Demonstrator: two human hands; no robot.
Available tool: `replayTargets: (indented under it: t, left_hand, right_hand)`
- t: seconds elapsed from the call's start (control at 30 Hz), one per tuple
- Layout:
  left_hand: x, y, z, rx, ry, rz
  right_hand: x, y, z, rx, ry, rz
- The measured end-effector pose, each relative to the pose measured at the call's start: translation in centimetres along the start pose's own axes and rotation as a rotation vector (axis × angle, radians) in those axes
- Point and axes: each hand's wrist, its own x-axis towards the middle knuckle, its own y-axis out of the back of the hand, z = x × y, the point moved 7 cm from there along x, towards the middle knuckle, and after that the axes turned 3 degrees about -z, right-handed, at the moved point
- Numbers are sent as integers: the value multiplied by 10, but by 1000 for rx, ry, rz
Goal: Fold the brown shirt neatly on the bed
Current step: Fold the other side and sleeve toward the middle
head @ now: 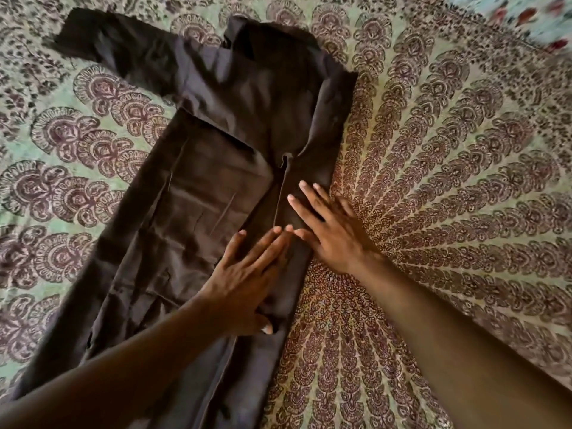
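Pressing one brown shirt [198,187]: left hand [244,280], right hand [328,230].

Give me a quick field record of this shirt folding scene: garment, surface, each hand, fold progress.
garment: long dark brown cloth shirt, lying flat
surface: paisley-printed green and maroon bedspread
left sleeve: spread out toward the upper left
right side: folded inward over the body
left hand: flat, fingers straight, pressing the shirt
right hand: flat on the folded right edge
progress: partly folded
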Motion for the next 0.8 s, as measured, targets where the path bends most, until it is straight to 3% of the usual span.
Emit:
replayTargets:
  t: [0.23, 0.5, 0.63, 0.8]
  left_hand:
    - [19, -31, -23, -4, 12, -137]
    - [31, -18, -27, -28, -3, -60]
    - [32, -23, -26, -8, -26, 19]
    - [37, 0, -20, 42, -35, 6]
  right_hand:
    - [60, 14, 65, 43, -250, 14]
    - [104, 47, 121, 52, -330, -109]
    - [119, 37, 136, 134, -453, -14]
    - [112, 33, 126, 130, -485, 170]
